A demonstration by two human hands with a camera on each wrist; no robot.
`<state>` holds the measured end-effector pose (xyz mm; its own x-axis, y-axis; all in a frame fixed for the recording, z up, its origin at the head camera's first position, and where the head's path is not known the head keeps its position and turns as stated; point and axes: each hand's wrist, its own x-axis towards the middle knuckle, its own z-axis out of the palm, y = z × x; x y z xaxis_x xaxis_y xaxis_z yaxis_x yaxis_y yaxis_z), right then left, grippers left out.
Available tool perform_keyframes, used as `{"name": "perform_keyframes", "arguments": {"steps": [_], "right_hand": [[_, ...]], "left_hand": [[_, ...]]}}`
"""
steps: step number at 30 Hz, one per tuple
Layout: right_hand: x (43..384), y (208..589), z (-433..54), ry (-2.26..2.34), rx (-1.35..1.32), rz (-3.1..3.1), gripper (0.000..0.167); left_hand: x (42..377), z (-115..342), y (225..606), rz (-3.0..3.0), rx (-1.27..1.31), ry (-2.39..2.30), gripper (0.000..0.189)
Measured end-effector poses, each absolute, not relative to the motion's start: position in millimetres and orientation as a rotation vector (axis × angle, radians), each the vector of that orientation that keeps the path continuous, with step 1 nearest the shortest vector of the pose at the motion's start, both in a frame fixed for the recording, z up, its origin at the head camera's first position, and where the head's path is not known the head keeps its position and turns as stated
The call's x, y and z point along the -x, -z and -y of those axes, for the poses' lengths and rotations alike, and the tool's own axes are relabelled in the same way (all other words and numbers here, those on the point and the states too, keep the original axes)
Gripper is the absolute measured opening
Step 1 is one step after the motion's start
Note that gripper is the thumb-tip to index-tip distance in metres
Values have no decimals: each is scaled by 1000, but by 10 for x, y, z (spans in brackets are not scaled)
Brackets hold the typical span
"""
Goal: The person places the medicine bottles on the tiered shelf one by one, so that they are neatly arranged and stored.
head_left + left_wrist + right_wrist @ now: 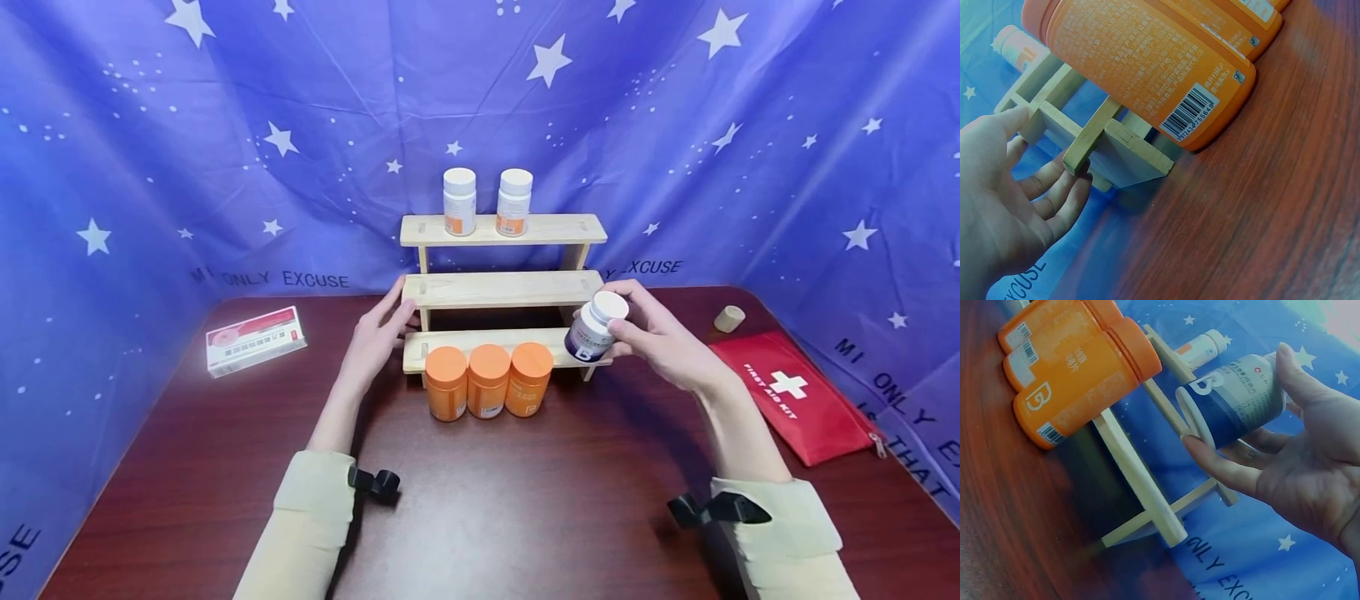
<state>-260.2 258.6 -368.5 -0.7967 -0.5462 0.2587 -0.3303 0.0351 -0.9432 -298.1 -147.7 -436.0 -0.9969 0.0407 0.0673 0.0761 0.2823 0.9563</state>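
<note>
Three orange bottles [487, 381] are standing shoulder to shoulder on the dark reddish table [487, 517], right in front of a little wooden step shelf [502, 287]. The real action is off to their right though: the right hand [660, 337] has its grip around a white bottle with a dark blue label [588, 335], thumb on one side and fingers on the other. That one's tilted, cap leaning toward the hand, and from the head view it sits over the right end of the lowest step. Honestly can't tell whether its base is touching the wood.

Left hand [377, 329] is over at the opposite end of the shelf. Its grip is pretty loose and wide, fingers a bit bent, with the tips resting against the left ends of the boards.

Up on the top step you've got two small white bottles [460, 204] with orange on their labels, upright with a gap between them. Far left on the table there's a flat red and white box [257, 340]. Over on the right lies a red first aid pouch [795, 408], with a small beige cylinder [729, 319] just behind it. Backdrop is a blue starry curtain [337, 192], btw.
</note>
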Motion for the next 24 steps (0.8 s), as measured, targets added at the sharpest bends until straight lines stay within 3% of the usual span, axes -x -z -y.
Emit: {"name": "perform_keyframes", "arguments": {"steps": [24], "right_hand": [[3006,2899,-2482,1882,674,-2263,27]], "left_hand": [[2976,1483,4351,2509,106,1846,68]]}}
